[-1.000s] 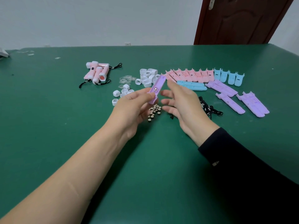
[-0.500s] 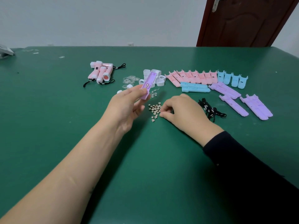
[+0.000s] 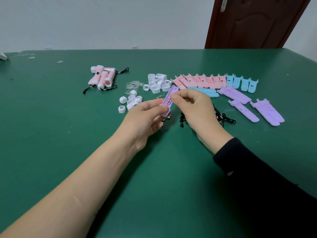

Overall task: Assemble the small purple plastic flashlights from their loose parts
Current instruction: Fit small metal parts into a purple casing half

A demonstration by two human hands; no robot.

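A: What's changed since half a sec ago?
B: The right hand [image 3: 193,109] was down at the disc pile [image 3: 167,118] on the tabletop [image 3: 68,134]. Now it's up at the purple shell [image 3: 172,91], thumb + forefinger pinched together just over the open side. Prob carrying one disc, too small to see.
A: Left hand?
B: The left hand [image 3: 145,117] has the same job as before: fingers clamped on the shell's lower end. It holds the shell above the tabletop, tilted, hollow side up.
A: Meaning for the task?
B: My read is the battery-loading step, early on. One metal bit [image 3: 168,101] already sits inside the shell. Cover, cap, lens and cord still to go.
A: Materials?
B: Shell is matte moulded plastic, a long narrow trough. The spare purple shells [image 3: 267,112] lie well off to the right, same shape. Caps [image 3: 157,81] are white, squarish rings, a bit glossy. Lenses [image 3: 133,85] are clear, thin, round. Cords [image 3: 224,118] are black and limp, just beside the right hand. Tabletop is green, smooth, dull finish.
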